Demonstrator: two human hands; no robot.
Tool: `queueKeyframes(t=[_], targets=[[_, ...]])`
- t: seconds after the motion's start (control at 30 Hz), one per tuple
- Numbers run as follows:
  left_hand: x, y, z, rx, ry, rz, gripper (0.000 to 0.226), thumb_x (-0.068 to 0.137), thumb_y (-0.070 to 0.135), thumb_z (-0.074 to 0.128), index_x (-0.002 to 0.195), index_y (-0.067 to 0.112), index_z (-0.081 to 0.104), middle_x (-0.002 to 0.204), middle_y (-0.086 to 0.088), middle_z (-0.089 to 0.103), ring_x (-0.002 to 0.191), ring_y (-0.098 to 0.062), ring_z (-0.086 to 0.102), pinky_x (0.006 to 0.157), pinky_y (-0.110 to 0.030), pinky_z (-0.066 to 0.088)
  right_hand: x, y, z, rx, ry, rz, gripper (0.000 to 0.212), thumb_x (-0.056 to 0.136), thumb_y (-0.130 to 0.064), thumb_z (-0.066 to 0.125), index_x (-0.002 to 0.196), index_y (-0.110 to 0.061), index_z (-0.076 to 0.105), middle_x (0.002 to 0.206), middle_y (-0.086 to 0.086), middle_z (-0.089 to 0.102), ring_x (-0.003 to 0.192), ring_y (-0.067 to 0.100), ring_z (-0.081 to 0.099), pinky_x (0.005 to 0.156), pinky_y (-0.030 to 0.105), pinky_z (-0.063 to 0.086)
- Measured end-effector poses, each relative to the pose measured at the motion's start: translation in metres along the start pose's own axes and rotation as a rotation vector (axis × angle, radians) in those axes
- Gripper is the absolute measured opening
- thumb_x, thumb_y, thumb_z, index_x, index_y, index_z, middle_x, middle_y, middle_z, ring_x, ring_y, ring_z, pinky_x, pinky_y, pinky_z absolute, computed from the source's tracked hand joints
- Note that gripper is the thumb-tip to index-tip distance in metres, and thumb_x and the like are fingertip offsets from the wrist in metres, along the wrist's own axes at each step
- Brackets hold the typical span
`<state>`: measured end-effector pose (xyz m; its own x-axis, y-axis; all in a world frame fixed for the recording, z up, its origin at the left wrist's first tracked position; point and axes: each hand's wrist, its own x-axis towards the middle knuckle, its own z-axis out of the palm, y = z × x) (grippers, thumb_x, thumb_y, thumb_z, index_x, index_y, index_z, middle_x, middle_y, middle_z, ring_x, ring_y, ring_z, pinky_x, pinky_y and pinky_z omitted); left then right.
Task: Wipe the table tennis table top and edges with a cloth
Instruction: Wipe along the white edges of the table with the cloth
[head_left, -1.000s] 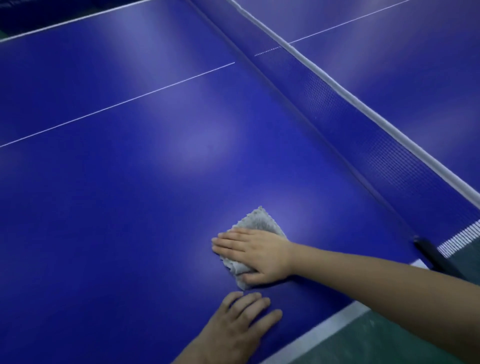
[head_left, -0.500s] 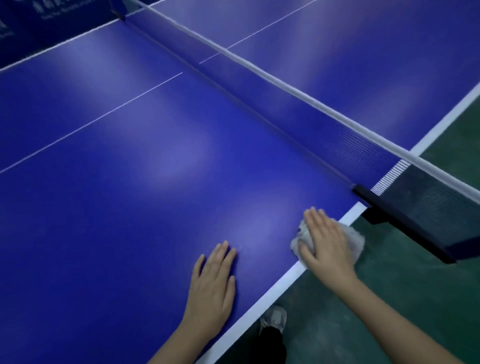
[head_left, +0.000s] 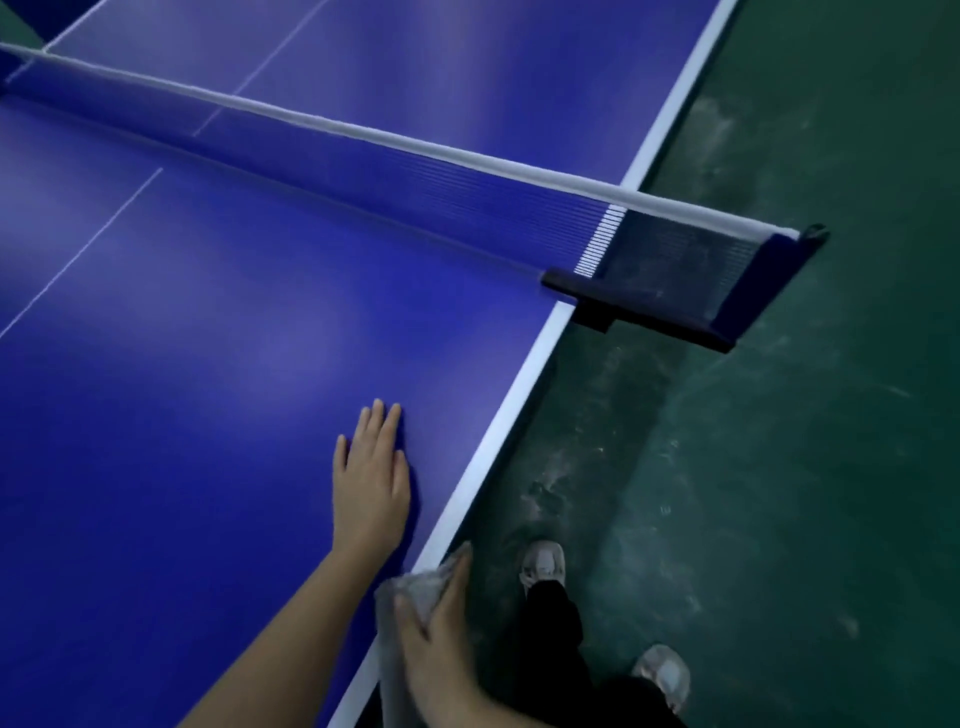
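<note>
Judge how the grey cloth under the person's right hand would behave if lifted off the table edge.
The grey cloth would probably flop and drape: it bunches in folds under the right hand. It seems light, since it folds over the white table edge without sagging. Its fuzzy-looking weave likely grips rather than slips.

Your right hand (head_left: 441, 649) now presses the cloth (head_left: 415, 592) against the white side edge of the desk (head_left: 498, 431), well nearer you than a second ago, when it wiped the top out near the net. Your left hand (head_left: 371, 478) now lies flat farther up the surface. Your view now takes in the floor (head_left: 779, 467) and your shoes (head_left: 543, 564).
</note>
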<state>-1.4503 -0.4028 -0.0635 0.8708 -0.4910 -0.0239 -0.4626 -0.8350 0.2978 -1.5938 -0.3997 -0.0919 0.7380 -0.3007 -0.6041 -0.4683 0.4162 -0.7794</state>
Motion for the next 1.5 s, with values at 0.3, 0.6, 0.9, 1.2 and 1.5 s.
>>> queueKeyframes(t=[0.3,0.6,0.9,1.2,1.5], targets=[[-0.008,0.039,0.013,-0.067,0.017,-0.157,0.048,0.099,0.010,0.031,0.147,0.013,0.026,0.155,-0.003,0.019,0.144,-0.013,0.011,0.117,-0.035,0.003,0.127,-0.135,-0.091,-0.072,0.367,-0.242,0.073,0.099,-0.021,0.043,0.147,0.001,-0.007,0.158,0.014,-0.009,0.147,0.021,-0.005,0.118,0.026,-0.002],[-0.034,0.068,0.017,-0.178,0.076,-0.125,0.046,0.095,-0.001,0.037,0.140,0.008,0.039,0.149,-0.006,0.035,0.140,-0.014,0.026,0.116,-0.041,0.020,0.031,-0.031,-0.076,-0.058,-0.139,-0.056,0.057,0.099,-0.016,0.044,0.150,-0.009,0.020,0.156,0.003,0.020,0.140,0.013,0.027,0.113,0.018,0.015],[-0.067,0.194,0.054,-0.316,-0.052,0.110,0.043,0.092,-0.002,0.046,0.133,0.008,0.049,0.140,-0.005,0.046,0.132,-0.011,0.034,0.111,-0.025,0.022,-0.014,-0.030,-0.254,-0.053,0.136,-0.122,0.040,0.097,-0.003,0.047,0.136,-0.011,0.048,0.135,0.009,0.054,0.124,0.023,0.052,0.103,0.028,0.038],[-0.042,0.412,0.063,-1.305,-0.852,-0.573,0.054,0.098,0.046,0.029,0.101,0.006,0.065,0.095,-0.013,0.068,0.091,-0.024,0.065,0.082,-0.032,0.049,-0.044,-0.095,-0.384,-0.128,0.481,-0.640,0.071,0.089,0.007,0.050,0.133,-0.049,0.044,0.144,-0.013,0.040,0.132,0.002,0.040,0.100,0.004,0.031],[0.063,0.475,0.067,-1.131,-1.042,-0.586,0.040,0.099,0.033,0.027,0.088,0.010,0.058,0.085,-0.010,0.063,0.085,-0.023,0.057,0.079,-0.028,0.045,0.018,-0.142,-0.434,-0.291,0.704,-0.718,0.068,0.086,0.003,0.047,0.141,-0.036,0.039,0.147,-0.012,0.041,0.132,-0.004,0.036,0.107,0.009,0.026]])
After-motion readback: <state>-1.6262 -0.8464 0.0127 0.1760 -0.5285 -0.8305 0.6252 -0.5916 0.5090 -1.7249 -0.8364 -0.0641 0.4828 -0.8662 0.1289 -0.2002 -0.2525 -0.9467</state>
